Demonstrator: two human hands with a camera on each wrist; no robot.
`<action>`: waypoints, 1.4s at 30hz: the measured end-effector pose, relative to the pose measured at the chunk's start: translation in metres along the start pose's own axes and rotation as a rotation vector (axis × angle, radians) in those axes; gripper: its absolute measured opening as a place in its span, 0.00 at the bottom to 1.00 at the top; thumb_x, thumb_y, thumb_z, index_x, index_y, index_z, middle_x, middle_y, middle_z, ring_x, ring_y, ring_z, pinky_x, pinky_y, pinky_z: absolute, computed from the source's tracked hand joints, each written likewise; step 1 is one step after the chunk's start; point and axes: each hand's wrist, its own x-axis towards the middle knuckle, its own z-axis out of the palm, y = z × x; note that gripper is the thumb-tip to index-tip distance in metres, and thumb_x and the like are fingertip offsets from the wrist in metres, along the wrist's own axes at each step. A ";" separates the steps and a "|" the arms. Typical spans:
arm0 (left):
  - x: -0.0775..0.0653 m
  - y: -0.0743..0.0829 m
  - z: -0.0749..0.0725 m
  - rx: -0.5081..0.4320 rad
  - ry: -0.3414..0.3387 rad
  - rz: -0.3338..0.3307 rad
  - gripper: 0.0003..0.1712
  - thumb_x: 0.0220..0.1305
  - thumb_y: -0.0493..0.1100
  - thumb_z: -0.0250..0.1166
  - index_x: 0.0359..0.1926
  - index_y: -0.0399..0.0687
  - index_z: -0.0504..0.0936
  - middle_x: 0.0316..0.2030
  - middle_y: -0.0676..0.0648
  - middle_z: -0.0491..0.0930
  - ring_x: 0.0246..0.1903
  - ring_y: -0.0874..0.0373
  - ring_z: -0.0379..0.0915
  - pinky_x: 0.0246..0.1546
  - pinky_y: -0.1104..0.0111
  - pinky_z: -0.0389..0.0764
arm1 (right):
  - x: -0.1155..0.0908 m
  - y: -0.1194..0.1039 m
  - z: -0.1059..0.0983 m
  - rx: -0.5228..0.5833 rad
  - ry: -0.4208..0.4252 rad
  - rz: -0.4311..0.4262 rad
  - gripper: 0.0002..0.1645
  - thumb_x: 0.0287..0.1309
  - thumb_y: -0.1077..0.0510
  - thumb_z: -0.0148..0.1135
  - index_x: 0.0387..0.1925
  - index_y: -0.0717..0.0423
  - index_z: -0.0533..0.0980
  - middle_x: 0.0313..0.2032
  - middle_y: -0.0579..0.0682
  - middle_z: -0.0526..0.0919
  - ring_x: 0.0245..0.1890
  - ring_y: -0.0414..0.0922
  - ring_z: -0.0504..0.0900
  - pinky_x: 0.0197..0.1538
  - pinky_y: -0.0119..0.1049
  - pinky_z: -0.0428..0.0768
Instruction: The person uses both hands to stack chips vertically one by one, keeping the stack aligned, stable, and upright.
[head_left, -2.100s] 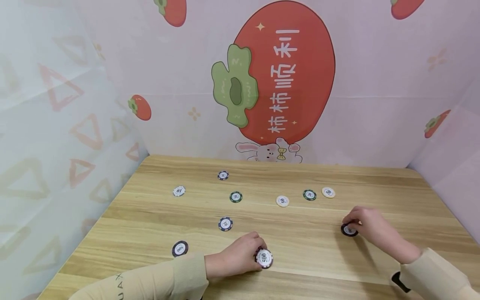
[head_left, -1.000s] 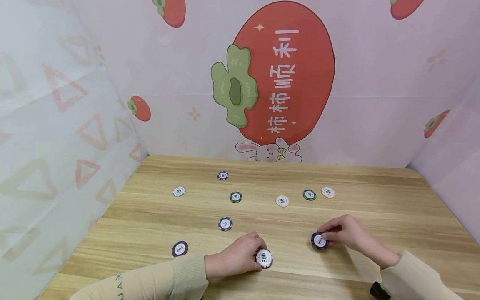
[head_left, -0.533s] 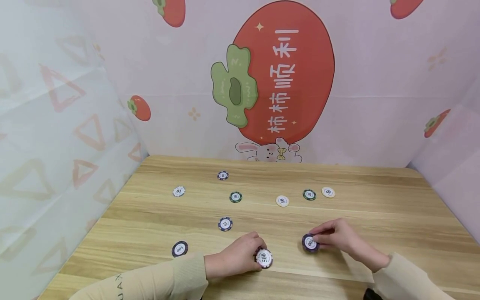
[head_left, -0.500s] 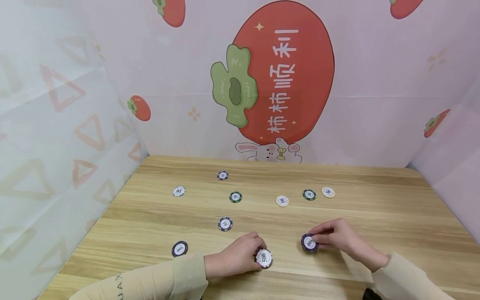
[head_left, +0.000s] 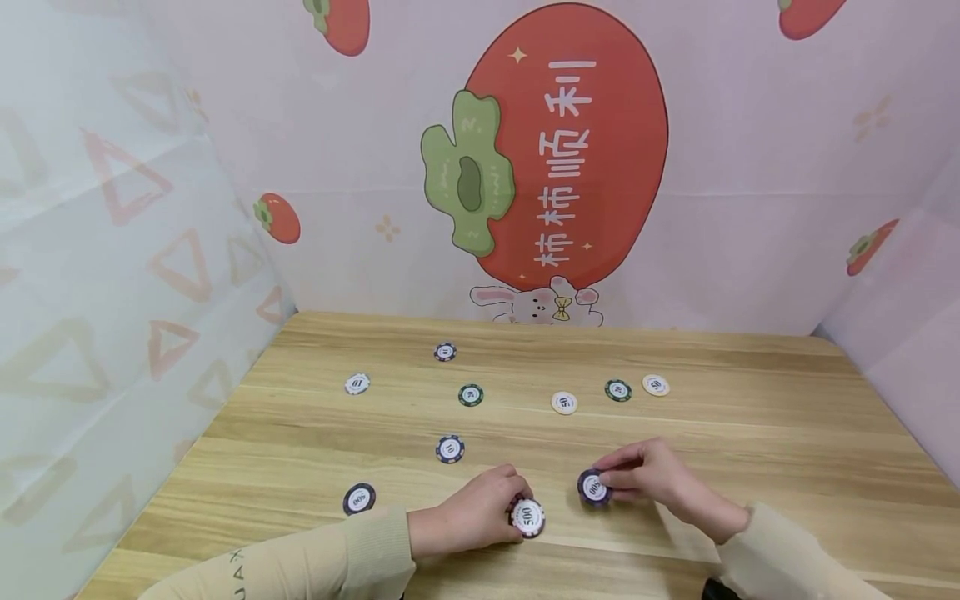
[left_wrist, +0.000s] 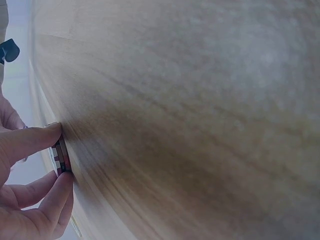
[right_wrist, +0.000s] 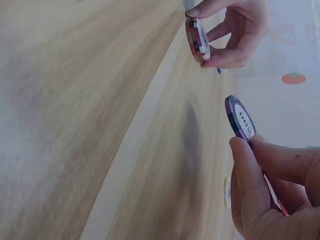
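My left hand [head_left: 480,510] holds a short stack of poker chips [head_left: 528,518] by its edges on the table; a white-and-dark chip marked 500 tops it. In the left wrist view the stack [left_wrist: 61,156] shows side-on between thumb and fingers, a few chips thick. Just to its right, my right hand [head_left: 656,479] pinches a dark purple 500 chip [head_left: 595,487] between thumb and fingers. The right wrist view shows this chip [right_wrist: 241,119] raised off the wood, tilted, a gap separating it from the stack [right_wrist: 197,41].
A dark 500 chip [head_left: 359,498] lies near my left sleeve. Blue 10 chips [head_left: 450,449], a white 10 chip [head_left: 357,383], green chips [head_left: 471,395] and white 50 chips [head_left: 565,403] lie scattered singly on the wooden table [head_left: 765,400]. A printed backdrop [head_left: 360,142] stands behind.
My right hand has picked up the dark 500 chip from the right side of the table and carried it left, close to the stack. My left hand has stayed put on the stack.
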 end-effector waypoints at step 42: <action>0.002 -0.002 0.001 0.021 0.020 0.019 0.19 0.40 0.42 0.74 0.37 0.47 0.79 0.29 0.58 0.68 0.28 0.71 0.61 0.31 0.80 0.67 | 0.010 0.001 0.054 0.088 -0.080 -0.040 0.14 0.48 0.70 0.63 0.38 0.76 0.76 0.33 0.60 0.82 0.29 0.44 0.81 0.33 0.38 0.81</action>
